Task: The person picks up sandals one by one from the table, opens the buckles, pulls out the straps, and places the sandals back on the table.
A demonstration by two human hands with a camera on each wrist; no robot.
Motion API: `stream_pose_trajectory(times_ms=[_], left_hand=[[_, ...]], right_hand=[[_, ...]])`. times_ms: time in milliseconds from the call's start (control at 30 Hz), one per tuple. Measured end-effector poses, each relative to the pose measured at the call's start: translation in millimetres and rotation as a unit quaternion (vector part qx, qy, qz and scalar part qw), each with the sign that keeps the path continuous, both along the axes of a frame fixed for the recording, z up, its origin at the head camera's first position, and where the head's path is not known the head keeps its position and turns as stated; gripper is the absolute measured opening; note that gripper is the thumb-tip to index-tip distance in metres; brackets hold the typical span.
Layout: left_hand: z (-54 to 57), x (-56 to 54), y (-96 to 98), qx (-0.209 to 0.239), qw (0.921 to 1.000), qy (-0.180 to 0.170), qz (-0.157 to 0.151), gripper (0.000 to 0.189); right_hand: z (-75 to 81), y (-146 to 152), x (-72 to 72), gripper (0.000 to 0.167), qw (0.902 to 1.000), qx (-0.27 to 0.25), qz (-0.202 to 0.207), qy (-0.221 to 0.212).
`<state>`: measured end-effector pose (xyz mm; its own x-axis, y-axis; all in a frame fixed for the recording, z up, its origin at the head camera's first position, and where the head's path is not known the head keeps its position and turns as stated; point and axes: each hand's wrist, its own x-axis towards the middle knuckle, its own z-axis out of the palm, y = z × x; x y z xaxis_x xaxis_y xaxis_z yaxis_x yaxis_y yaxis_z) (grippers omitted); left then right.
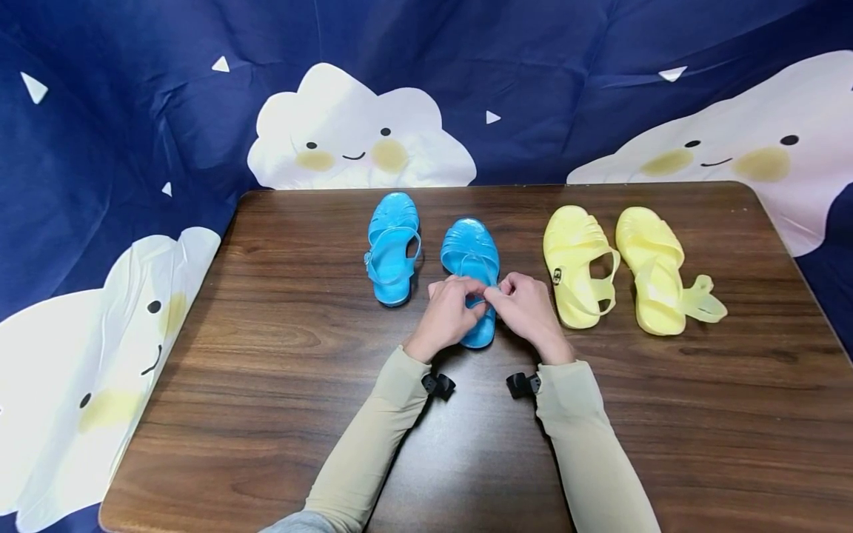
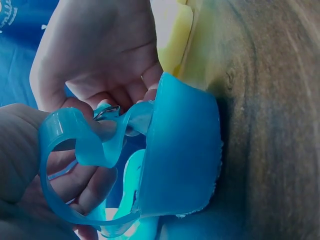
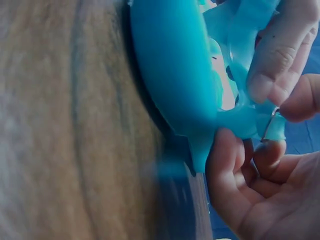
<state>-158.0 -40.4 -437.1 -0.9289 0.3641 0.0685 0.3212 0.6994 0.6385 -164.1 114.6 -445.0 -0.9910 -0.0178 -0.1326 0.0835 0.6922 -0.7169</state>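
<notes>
A blue jelly sandal (image 1: 470, 240) lies on the table between both hands, toe pointing away. My left hand (image 1: 448, 314) pinches its ankle strap (image 2: 61, 125), which bends in a loop above the heel (image 2: 182, 155). On the sandal's right side, my right hand (image 1: 529, 311) holds the buckle end, with finger and thumb at the small metal buckle (image 3: 270, 124). The fingertips of both hands are close together there. In the left wrist view the strap passes near the buckle (image 2: 107, 113); fingers partly hide whether it is threaded.
Another blue sandal (image 1: 393, 252) stands to the left, its strap looped round the heel. To the right are two yellow sandals, one (image 1: 576, 259) with a looped strap, the other (image 1: 651, 266) with its strap splayed outward. Behind the wooden table (image 1: 266, 355) hangs a blue cloud-print cloth (image 1: 533, 44).
</notes>
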Motion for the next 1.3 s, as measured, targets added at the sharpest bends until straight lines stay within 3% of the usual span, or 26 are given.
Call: stream_pose_trajectory(times_ms=[167,300,467,700,933,1300], left_hand=[[-1.1,0.0,0.2,-0.004,1.0,0.006,-0.002,0.015],[-0.4,-0.1,-0.6,-0.004,1.0,-0.002,0.005,0.016],[0.1,-0.4,-1.1,0.002,1.0,-0.009,0.003,0.014],[-0.9,-0.4,-0.6,0.004,0.9999,-0.01,-0.004,0.015],[0.1,-0.3,-0.3,0.003,0.9999,-0.007,-0.008,0.016],[-1.3,0.2,0.2,0.006,0.9999,0.002,-0.008,0.017]], right_hand=[[0.0,0.4,-0.1,0.024,0.9998,-0.015,-0.005,-0.008],[0.5,8.8,-0.3,0.02,0.9979,-0.058,0.024,-0.016],[0.9,22.8,-0.4,0.024,0.9888,-0.127,0.066,-0.042],[0.9,32.4,-0.8,0.03,0.9805,-0.173,0.077,-0.052],[5.1,31.8,-0.1,0.024,0.985,-0.149,0.082,-0.027],[4.9,18.3,2.0,0.012,0.9965,-0.049,0.049,0.048]])
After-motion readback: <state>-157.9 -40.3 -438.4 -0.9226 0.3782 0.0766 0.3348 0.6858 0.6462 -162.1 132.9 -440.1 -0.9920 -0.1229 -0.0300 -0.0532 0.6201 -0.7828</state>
